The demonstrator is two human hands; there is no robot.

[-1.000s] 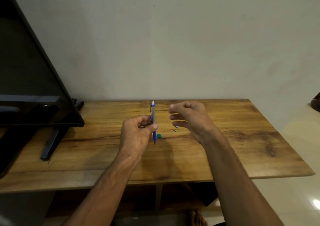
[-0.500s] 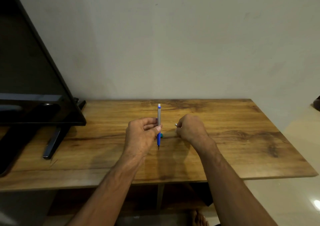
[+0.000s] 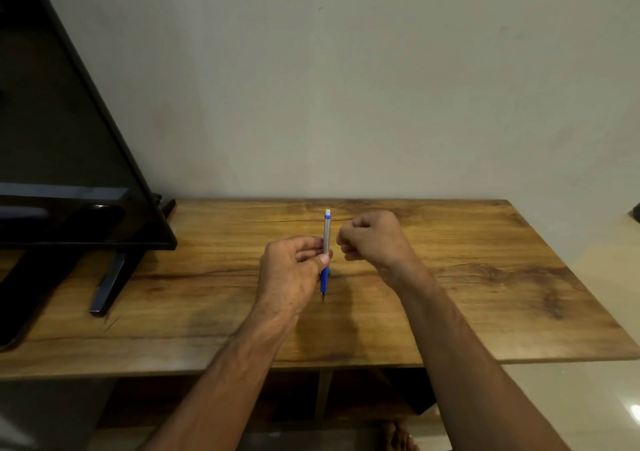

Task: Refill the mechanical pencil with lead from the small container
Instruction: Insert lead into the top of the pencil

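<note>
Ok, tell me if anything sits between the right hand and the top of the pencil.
Nothing visible does. The left hand holds the pencil upright, white top end free above the fingers. The right hand, closed in a fist, is just beside the barrel with only open air between them.

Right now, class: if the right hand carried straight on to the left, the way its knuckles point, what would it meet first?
Most likely the pencil, held upright by the left hand. The right hand, closed in a fist, sits just beside the grey barrel. Depth is unclear from one view, so it might pass slightly behind it.
</note>
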